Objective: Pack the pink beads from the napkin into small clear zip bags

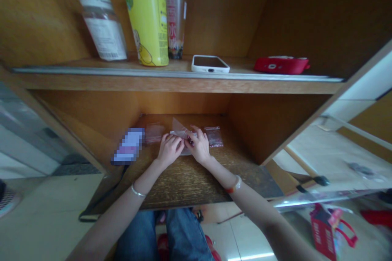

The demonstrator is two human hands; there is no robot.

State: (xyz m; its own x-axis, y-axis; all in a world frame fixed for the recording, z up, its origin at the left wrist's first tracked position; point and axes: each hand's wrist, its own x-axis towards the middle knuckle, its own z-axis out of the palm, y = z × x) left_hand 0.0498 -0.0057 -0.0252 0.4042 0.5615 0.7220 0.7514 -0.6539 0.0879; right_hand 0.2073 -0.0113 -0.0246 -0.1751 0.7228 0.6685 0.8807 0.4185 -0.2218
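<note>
My left hand [170, 149] and my right hand [199, 147] meet over the middle of the wooden desk, fingers bent and thumbs close together. Both pinch a clear plastic piece [177, 125], whose pointed corner sticks up behind the fingers. Small dark red bits show at my right fingertips, too blurred to name. To the left of my hands lies a clear plastic bag [153, 133]. Close by on the right is another small zip bag [214, 136] with dark reddish contents. My fingers hide most of what lies between them.
A phone with a blurred screen [128, 146] stands at the desk's left, a dark strap beside it. The shelf above [180, 83] holds a white-lidded jar [105, 34], yellow bottle [148, 20], clear cup [177, 12], white-cased phone [210, 64] and red case [281, 65]. Side walls enclose the desk.
</note>
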